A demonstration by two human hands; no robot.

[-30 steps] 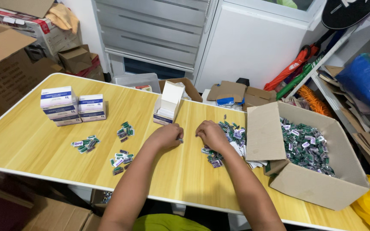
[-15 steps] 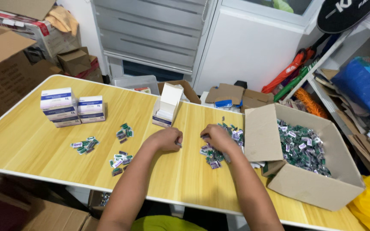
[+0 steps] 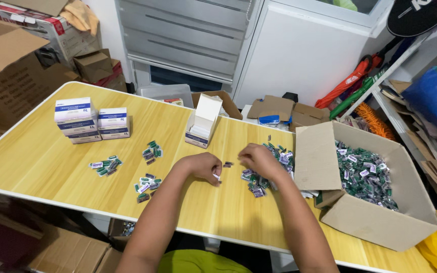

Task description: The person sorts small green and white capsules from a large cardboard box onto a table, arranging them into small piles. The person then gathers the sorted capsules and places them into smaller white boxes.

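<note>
My left hand (image 3: 202, 166) rests as a fist on the yellow table (image 3: 36, 162); a white bit of a small packet sticks out under its fingers. My right hand (image 3: 260, 160) curls over a loose pile of small green, purple and white packets (image 3: 257, 188), fingertips pinched at the pile's left edge. One single packet (image 3: 227, 164) lies on the table between the two hands. An open small white box (image 3: 202, 124) stands just beyond the hands, lid up.
A big cardboard box (image 3: 375, 222) on the right holds many more packets. Three small packet heaps (image 3: 103, 165), (image 3: 151, 152), (image 3: 145, 185) lie left of my arm. Stacked white-and-blue boxes (image 3: 76, 119) stand far left. Cartons and clutter surround the table.
Both hands drew slightly apart and toward me. A single packet now lies on the table between them. The view shifted a little.
</note>
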